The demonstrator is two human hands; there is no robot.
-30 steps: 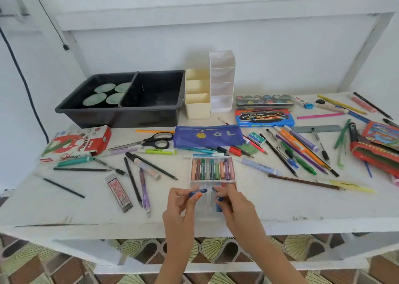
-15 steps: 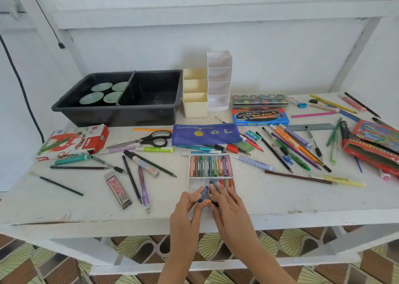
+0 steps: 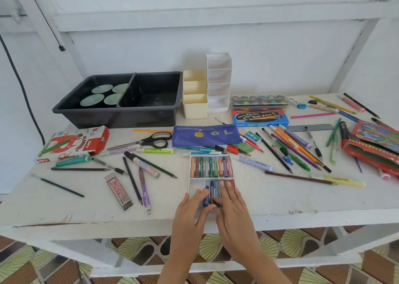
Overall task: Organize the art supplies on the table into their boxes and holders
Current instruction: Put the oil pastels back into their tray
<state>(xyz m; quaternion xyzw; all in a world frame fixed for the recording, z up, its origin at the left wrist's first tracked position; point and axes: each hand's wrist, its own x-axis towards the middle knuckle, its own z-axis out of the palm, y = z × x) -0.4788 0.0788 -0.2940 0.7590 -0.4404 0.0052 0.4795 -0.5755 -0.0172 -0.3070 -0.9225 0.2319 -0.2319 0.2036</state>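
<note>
Pastels (image 3: pixel 212 189), the blue ones, lie in the near half of a clear plastic tray (image 3: pixel 190 169) that sits near the middle of the table's front edge. Its far half holds a full row of mixed colours.

Both hands are down on the near half. The left hand (image 3: pixel 191 206) has its fingers along a dark blue stick with the thumb at its near end; I cannot tell whether it pinches or only presses. The right hand (image 3: pixel 234 206) lies flat, fingers straight, over the sticks beside it.

The tray looks light, and with the edge of the table (image 3: pixel 64 210) so close, I'd worry that a firm push towards the body slides it off or tips its far end up, spilling the far row. Soft sticks may snap or smear under hard pressing, and one seated crooked would block its neighbour.
</note>
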